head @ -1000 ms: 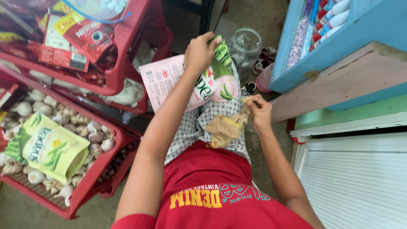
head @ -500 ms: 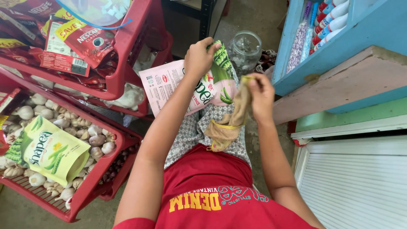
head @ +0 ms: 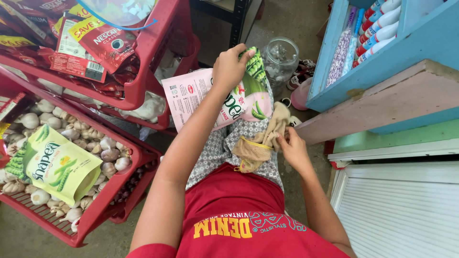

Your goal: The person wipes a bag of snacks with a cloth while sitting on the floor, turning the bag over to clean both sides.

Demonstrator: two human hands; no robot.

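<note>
hands (head: pixel 230 68) on snack bag (head: pixel 210 98), cloth (head: pixel 260 141)

Right hand (head: pixel 292 149) dropped from the pink snack bag (head: pixel 215 98) back toward the lap, tan cloth (head: pixel 260 141) lowered with it, now draped below the bag's bottom edge

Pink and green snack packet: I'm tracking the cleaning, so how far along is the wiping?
Possibly done: a green packet lies on the garlic in the red tray. In hand: the left hand holds up the pink and green snack packet; the right hand presses a beige cloth at its lower edge. Left: unclear.
</note>
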